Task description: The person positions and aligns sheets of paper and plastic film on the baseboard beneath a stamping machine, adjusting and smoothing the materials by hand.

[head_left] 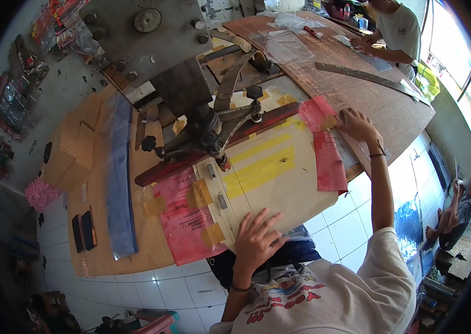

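Note:
A cream board (269, 195) with yellow tape strips lies below the press (207, 131), whose long dark red bar (163, 171) crosses its far edge. My left hand (258, 236) rests on the board's near edge, fingers spread flat. Red plastic film (177, 203) with brown tape patches covers the board's left end. Another piece of red film (329, 161) hangs along its right end. My right hand (361, 127) is beside the top of that film, near a brown tape patch (329, 122). Its fingers are curled, and their tips are hard to see.
A long blue plastic strip (121, 183) and two dark phone-like objects (84, 231) lie on the left tabletop. A cardboard box (74, 147) stands behind them. On the brown right table (369, 103) are a metal ruler (369, 80) and clear plastic. Two other people are at the right.

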A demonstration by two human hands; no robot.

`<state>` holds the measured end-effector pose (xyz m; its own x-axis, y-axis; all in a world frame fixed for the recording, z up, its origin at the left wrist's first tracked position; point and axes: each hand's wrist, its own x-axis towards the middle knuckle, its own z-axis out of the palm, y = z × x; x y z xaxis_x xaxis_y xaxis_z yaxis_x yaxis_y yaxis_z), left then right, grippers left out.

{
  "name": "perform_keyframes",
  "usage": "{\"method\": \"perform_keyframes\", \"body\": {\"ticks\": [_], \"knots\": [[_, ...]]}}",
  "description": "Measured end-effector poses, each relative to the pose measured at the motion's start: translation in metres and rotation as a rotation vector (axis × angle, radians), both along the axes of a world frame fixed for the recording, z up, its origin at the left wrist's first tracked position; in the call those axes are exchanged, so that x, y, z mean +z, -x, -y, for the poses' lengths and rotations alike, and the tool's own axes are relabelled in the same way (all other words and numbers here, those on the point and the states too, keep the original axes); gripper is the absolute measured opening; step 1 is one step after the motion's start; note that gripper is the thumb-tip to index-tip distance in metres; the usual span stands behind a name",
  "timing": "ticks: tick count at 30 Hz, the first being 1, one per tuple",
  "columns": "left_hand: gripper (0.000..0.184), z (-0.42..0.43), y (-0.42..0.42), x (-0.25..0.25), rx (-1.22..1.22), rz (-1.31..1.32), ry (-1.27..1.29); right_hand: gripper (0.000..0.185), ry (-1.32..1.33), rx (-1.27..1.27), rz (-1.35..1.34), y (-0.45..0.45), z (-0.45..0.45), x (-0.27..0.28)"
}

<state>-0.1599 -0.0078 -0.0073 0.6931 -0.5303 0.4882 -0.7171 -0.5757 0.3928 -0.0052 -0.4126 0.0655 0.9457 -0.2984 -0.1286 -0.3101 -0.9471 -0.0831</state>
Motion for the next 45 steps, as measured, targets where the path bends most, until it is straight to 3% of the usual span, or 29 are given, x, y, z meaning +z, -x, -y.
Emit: {"method": "perform_keyframes", "body": {"ticks": [4, 12, 18, 21, 24, 27, 30, 33, 36, 37, 40, 43, 45], "knots": [[0.030, 0.001, 0.000, 0.000, 0.014, 0.005, 0.008, 0.076, 0.084, 0.032, -0.009, 0.003, 0.039, -0.044], [0.029, 0.001, 0.000, -0.001, 0.020, 0.004, 0.005, 0.074, 0.041, -0.070, -0.094, -0.010, 0.038, -0.027], [0.031, 0.002, 0.000, -0.001, 0.019, 0.007, -0.003, 0.060, 0.062, 0.116, 0.120, -0.014, 0.035, -0.015], [0.031, 0.002, 0.000, 0.000, 0.015, 0.006, -0.006, 0.055, -0.140, 0.175, 0.377, -0.027, 0.019, -0.028], [0.029, 0.000, 0.002, 0.000, 0.005, -0.018, -0.005, 0.059, -0.070, 0.122, 0.299, -0.033, -0.009, -0.020], [0.029, 0.000, 0.002, -0.001, -0.003, -0.034, -0.003, 0.051, -0.124, 0.140, 0.294, -0.047, -0.008, -0.017], [0.029, -0.001, 0.000, -0.001, 0.003, -0.024, 0.002, 0.052, -0.225, 0.244, 0.182, -0.033, -0.024, 0.007], [0.030, 0.001, -0.001, -0.001, 0.008, -0.022, 0.011, 0.057, -0.251, 0.713, 0.219, 0.009, -0.048, 0.000], [0.030, 0.001, -0.001, 0.002, 0.008, -0.026, 0.008, 0.065, -0.095, 0.663, 0.213, 0.035, -0.063, 0.000], [0.031, 0.001, -0.001, 0.003, 0.003, -0.028, 0.005, 0.069, -0.132, 0.650, 0.207, 0.034, -0.054, 0.002], [0.030, -0.001, -0.001, 0.004, -0.014, -0.028, -0.003, 0.054, -0.462, 0.668, 0.079, 0.024, -0.005, 0.007], [0.030, -0.001, -0.001, 0.002, -0.006, -0.030, 0.015, 0.037, -0.061, 0.491, 0.215, 0.028, 0.017, 0.024], [0.030, 0.000, 0.000, 0.000, -0.005, -0.024, 0.012, 0.032, -0.084, 0.356, 0.356, 0.030, 0.017, 0.028]]}}
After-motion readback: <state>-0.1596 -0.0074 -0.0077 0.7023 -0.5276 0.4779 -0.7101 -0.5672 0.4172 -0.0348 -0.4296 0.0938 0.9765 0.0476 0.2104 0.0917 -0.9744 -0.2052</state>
